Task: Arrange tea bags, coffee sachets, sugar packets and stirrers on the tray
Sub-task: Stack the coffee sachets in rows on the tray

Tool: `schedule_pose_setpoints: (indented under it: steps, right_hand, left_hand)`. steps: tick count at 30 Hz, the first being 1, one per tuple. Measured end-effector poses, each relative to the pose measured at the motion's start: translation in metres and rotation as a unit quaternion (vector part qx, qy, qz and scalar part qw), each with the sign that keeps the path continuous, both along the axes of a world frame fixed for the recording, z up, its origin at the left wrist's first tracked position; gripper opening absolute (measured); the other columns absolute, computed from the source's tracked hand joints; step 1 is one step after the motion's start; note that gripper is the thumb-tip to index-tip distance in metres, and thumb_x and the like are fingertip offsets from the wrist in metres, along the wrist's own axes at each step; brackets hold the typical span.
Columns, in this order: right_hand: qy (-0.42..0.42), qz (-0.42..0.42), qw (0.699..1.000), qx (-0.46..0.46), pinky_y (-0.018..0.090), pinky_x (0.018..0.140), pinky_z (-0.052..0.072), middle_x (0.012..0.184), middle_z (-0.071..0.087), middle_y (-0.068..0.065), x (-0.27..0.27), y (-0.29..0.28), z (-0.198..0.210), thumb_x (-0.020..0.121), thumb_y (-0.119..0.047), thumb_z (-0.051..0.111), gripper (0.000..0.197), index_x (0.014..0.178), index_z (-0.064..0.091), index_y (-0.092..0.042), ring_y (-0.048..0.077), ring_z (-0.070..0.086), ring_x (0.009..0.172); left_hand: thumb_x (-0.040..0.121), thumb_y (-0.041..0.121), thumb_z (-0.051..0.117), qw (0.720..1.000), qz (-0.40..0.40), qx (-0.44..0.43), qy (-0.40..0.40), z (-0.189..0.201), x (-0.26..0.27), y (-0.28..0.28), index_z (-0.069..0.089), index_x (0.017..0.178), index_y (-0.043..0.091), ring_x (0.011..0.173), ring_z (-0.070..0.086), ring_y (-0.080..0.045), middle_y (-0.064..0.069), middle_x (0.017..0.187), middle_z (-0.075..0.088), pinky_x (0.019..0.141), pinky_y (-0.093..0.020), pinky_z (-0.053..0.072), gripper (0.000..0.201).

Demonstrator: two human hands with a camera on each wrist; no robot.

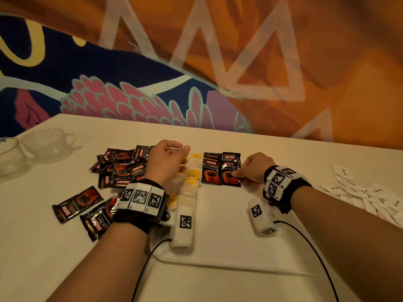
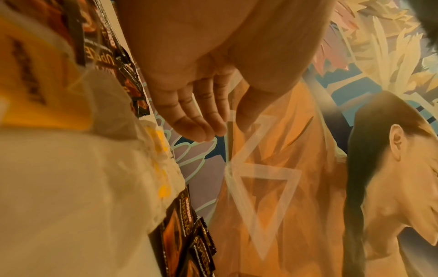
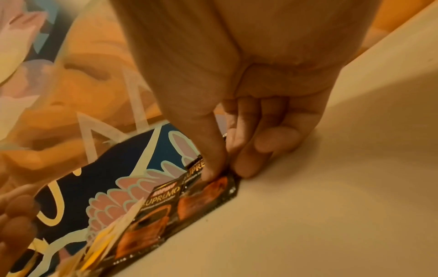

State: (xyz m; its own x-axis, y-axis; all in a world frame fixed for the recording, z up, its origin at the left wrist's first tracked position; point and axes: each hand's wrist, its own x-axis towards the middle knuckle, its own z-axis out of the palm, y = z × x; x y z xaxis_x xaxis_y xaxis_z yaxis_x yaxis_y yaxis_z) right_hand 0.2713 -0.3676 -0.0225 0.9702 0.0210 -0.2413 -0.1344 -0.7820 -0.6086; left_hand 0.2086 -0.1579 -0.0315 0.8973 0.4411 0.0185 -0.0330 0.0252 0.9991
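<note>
Sachets of coffee (image 1: 221, 168), black and orange, are shown laid side by side in overlapping rows on the white tray (image 1: 218, 214), at its far part. The rightmost sachet (image 1: 230, 174) is pinched at its right edge by the right hand (image 1: 254, 168), thumb on top and fingers curled against the tray. The left hand (image 1: 166, 159) is held above the tea bags (image 1: 192, 182), its fingers loosely bent and nothing gripped. The tea bags, white with yellow tags, are lined up left of the sachet rows. A loose heap of coffee sachets (image 1: 117, 168) is seen on the table at left, white sugar packets (image 1: 357, 192) at right, and glass cups (image 1: 46, 144) at far left.
</note>
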Motion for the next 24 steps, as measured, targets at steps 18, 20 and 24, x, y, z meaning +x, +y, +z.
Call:
schedule_pose_setpoints:
  steps: [18,20,24]
  right_hand:
    - [-0.125,0.096,0.987,0.007,0.028,0.063,0.046,0.078,0.066,0.001,-0.015,0.023,0.026,0.077,-0.040,0.077,0.027,0.078,0.066,-0.015,0.020,0.062,0.081]
    - [-0.125,0.119,0.985,0.006,0.027,0.060,0.045,0.079,0.066,0.001,-0.019,0.034,0.029,0.077,-0.042,0.076,0.028,0.079,0.066,-0.016,0.018,0.062,0.076]
    - [-0.112,0.153,0.982,0.015,0.023,0.052,0.044,0.079,0.067,0.002,-0.030,0.051,0.033,0.078,-0.041,0.075,0.028,0.083,0.065,-0.016,0.013,0.062,0.066]
  left_hand:
    - [0.081,0.032,0.073,0.945,0.074,0.300,0.111,0.047,-0.035,0.095,0.066,0.097,0.011,0.097,0.061,-0.019,-0.004,0.103,0.066,0.087,-0.034,0.051,0.027]
    - [0.078,0.044,0.073,0.877,0.054,0.432,0.202,0.041,-0.037,0.106,0.064,0.106,0.015,0.106,0.058,-0.022,-0.004,0.113,0.063,0.089,-0.032,0.048,0.041]
    - [0.065,0.064,0.073,0.738,-0.177,0.546,0.355,0.022,-0.036,0.109,0.030,0.148,0.027,0.134,0.040,-0.025,-0.003,0.150,0.037,0.111,-0.041,0.034,0.100]
